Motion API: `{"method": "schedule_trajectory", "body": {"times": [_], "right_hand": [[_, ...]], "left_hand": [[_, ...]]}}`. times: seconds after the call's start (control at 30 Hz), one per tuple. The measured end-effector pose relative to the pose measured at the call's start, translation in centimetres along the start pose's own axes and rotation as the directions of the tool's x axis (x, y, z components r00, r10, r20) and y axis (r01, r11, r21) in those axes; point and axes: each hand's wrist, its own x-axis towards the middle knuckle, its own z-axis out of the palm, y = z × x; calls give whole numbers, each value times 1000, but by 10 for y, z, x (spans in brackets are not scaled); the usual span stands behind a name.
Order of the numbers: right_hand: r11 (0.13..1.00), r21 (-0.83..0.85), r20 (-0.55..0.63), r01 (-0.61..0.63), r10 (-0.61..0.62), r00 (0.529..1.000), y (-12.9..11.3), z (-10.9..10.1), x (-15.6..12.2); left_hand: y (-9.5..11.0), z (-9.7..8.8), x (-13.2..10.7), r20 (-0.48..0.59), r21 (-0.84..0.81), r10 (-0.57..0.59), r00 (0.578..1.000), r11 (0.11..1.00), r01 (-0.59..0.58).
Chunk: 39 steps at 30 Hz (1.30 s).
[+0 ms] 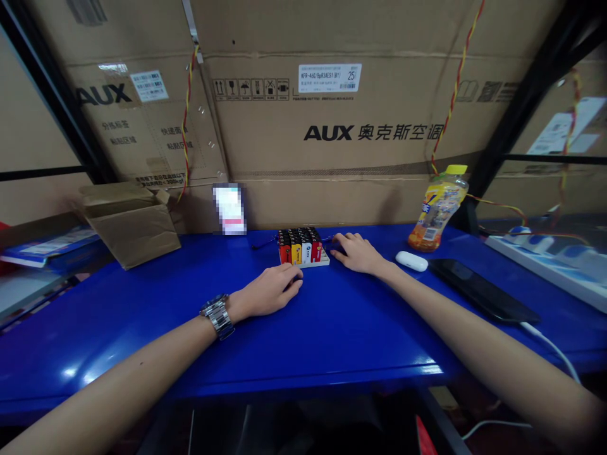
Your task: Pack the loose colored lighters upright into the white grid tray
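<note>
A pale tray stands on the blue table, filled with rows of lighters in red, yellow and white with black tops. My left hand rests on the table just in front of the tray's left part, fingers loosely bent, thumb apart from them, nothing visible in it. To the tray's right lies my right hand, its fingers bent and spread with the thumb toward the tray. By its fingertips is a thin dark-blue thing, partly hidden behind the lighters; its kind is unclear. A metal-band watch circles my left wrist.
A phone with a blurred screen leans at the back. An opened cardboard box stands left. Rightward are a drink bottle, a white earbud case, a black phone on a cable and a power strip. Large cartons wall the back.
</note>
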Motion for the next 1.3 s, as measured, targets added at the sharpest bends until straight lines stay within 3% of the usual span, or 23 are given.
{"method": "schedule_trajectory", "body": {"times": [0.1,0.2,0.37,0.57,0.7,0.83,0.97,1.03,1.13,1.3], "right_hand": [[999,-17,39,-49,49,998,7,-3,-2],[1000,20,52,-22,21,998,17,0,-1],[964,261,-137,54,-18,990,19,-3,2],[794,602,-329,87,147,933,12,-10,5],[690,718,-292,92,178,940,14,-3,7],[730,682,-194,35,134,972,10,5,8],[751,657,-162,63,60,985,3,8,6],[654,754,-151,62,81,985,0,8,5],[399,915,-117,50,147,982,-6,5,4],[72,997,-60,39,319,946,-16,-6,-1]], "left_hand": [[0,0,0,2,5,-5,1000,1000,5],[0,0,0,5,9,-8,1000,1000,8],[0,0,0,12,11,-8,1000,1000,8],[1,-1,0,17,17,-8,1000,1000,7],[-1,0,0,10,19,-2,1000,1000,1],[-2,1,0,0,28,6,1000,1000,-6],[-1,0,0,1,28,8,1000,1000,-8],[0,0,0,7,27,5,1000,1000,-5],[1,-1,0,8,32,6,1000,999,-6],[1,-1,0,22,28,-1,1000,1000,1]]}}
